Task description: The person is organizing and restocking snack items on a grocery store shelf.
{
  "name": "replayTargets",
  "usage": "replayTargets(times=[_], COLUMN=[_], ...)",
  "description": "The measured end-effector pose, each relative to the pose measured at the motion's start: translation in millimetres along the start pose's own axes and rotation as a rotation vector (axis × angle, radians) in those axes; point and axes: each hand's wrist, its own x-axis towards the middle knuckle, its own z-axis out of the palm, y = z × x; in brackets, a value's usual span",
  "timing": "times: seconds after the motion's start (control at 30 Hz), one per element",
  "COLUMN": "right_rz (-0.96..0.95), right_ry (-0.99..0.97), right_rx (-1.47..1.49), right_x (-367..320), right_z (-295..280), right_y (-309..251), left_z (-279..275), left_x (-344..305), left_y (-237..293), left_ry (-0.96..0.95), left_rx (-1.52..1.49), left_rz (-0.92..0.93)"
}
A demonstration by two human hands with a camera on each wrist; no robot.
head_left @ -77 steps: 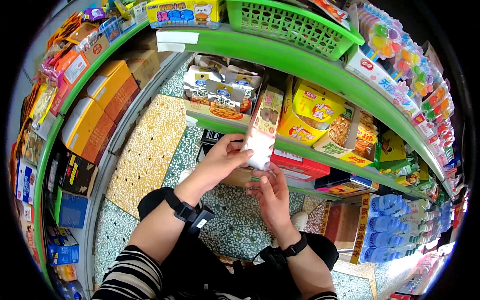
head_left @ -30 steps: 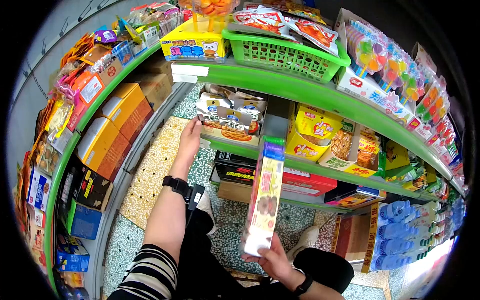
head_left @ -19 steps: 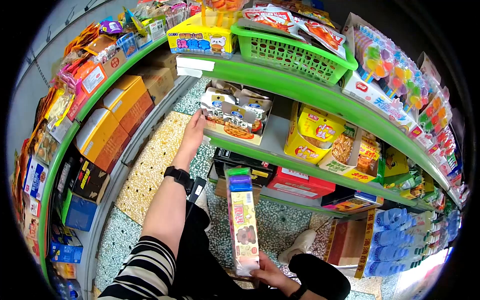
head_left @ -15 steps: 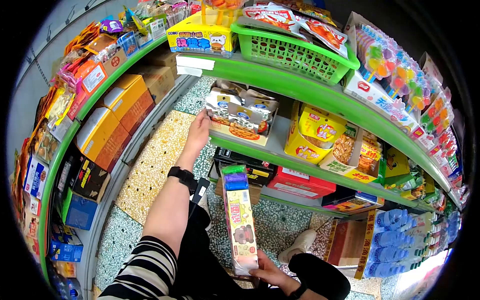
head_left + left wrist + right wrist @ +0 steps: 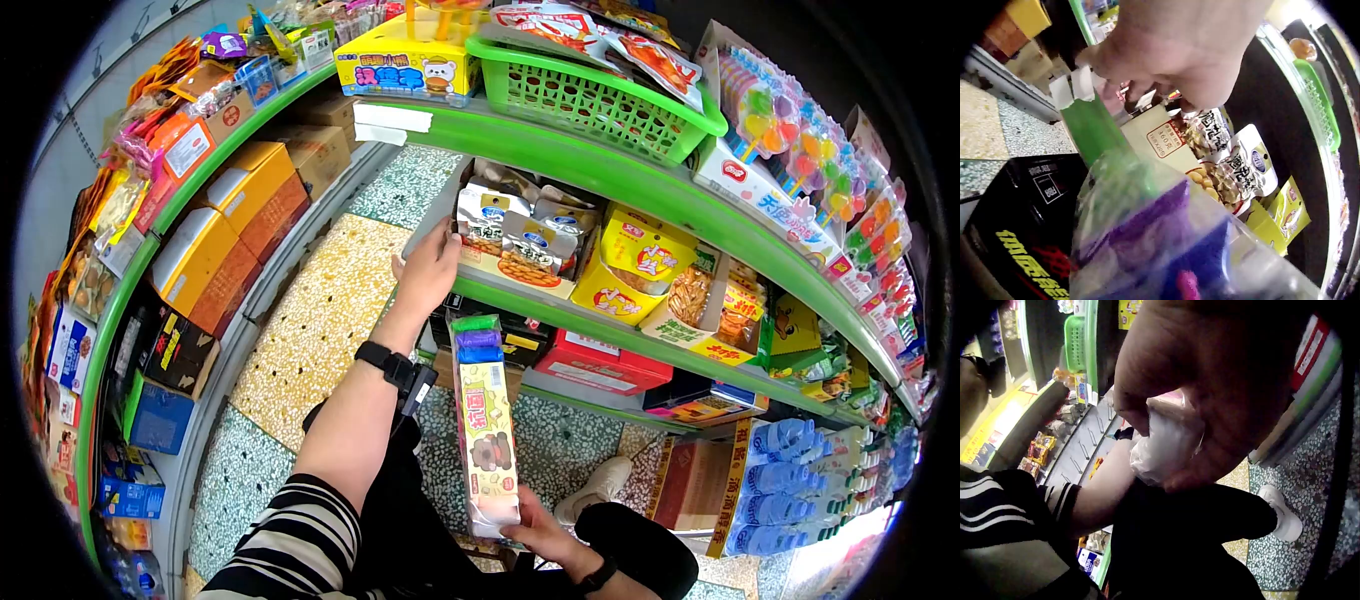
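1. Green plastic basket (image 5: 590,85) stands on the upper shelf (image 5: 610,150), at about 1 o'clock in the head view. Red snack bags (image 5: 610,40) lie in it, and a yellow box (image 5: 400,55) stands just beside it at its 9 o'clock.
2. A cardboard tray (image 5: 480,262) stands on the middle shelf (image 5: 560,305) and is filled with silver snack bags (image 5: 530,240) standing upright. At its 3 o'clock, touching it, is a yellow carton (image 5: 630,250) with yellow packets inside.
3. The left hand (image 5: 428,268) rests on the tray's left end. Its fingers are nearly straight and press on the cardboard, and they grip nothing.
4. The right hand (image 5: 535,525), at 6 o'clock in the head view, has its fingers curled round the bottom end of a tall snack pack (image 5: 487,420).
5. The pack stands upright in the air in front of the shelves. Its green and purple top is just below the left hand, at the hand's 5 o'clock, and it does not touch the shelf.
6. Under the middle shelf there are a black box (image 5: 525,345) and a red box (image 5: 600,362).
7. The floor (image 5: 310,300) is terrazzo, in yellow and green squares.
8. More shelves with orange and yellow boxes (image 5: 215,225) run along 9 o'clock, and water bottles (image 5: 775,470) stand at 4 o'clock
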Motion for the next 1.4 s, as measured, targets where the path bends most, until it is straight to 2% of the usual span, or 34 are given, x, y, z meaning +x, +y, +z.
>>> replayTargets(times=[0.07, 0.2, 0.3, 0.4, 0.43, 0.57, 0.6, 0.7, 0.73, 0.83, 0.93, 1.03, 1.13, 1.2, 1.33, 1.4], right_rz=[-0.016, -0.04, -0.083, -0.107, -0.109, -0.209, -0.197, -0.179, -0.222, -0.219, -0.295, -0.359, -0.366, -0.307, -0.245, -0.23], right_ry=[-0.019, -0.072, -0.115, -0.13, -0.129, -0.112, -0.114, -0.067, -0.066, 0.037, 0.075, 0.063, -0.025, 0.007, 0.08, 0.105], right_rx=[-0.016, -0.049, -0.077, -0.098, -0.106, -0.19, -0.082, 0.142, 0.185, 0.229, 0.348, 0.424, 0.411, 0.37, 0.254, 0.194], right_x=[5.4, 19.6, 36.3, 58.3, 66.4, 106.3, 114.9, 151.5, 162.0, 183.8, 205.3, 220.8, 231.9, 232.8, 228.0, 220.0], right_z=[3.6, 8.1, 15.8, 24.2, 27.3, 38.2, 48.2, 56.7, 62.5, 76.3, 79.3, 80.5, 80.5, 80.7, 69.4, 63.8], right_y=[-9.6, -13.9, -16.7, -24.2, -28.9, -46.1, -56.2, -55.6, -60.4, -84.1, -96.6, -100.9, -100.3, -99.0, -88.4, -81.8], left_z=[-0.8, -20.9, -57.4, -73.7, -76.8, -86.2, -87.2, -88.2, -91.5, -86.7, -104.8, -122.0, -113.3, -106.3, -93.1, -82.0], left_x=[-8.0, -33.9, -55.3, -58.2, -56.4, -45.3, -43.0, -40.5, -37.5, -34.4, -31.7, -36.1, -29.8, -21.4, 4.2, 16.9], left_y=[-11.2, -32.2, -7.3, -9.6, -15.1, -30.5, -30.4, -20.2, -18.9, -29.4, -32.4, -19.8, -37.6, -40.7, -42.5, -45.3], left_ry=[0.155, 0.186, -0.117, -0.368, -0.464, -0.462, -0.431, -0.362, -0.419, -0.363, -0.493, -0.539, -0.445, -0.315, -0.285, -0.277], left_rx=[-0.029, -0.094, -0.508, -0.744, -0.842, -1.019, -1.075, -1.032, -1.0, -0.921, -0.857, -0.726, -0.686, -0.726, -0.704, -0.693], left_rz=[0.083, 0.078, -0.485, -0.543, -0.54, -0.405, -0.411, -0.314, -0.332, -0.249, -0.336, -0.386, -0.276, -0.192, -0.037, -0.016])
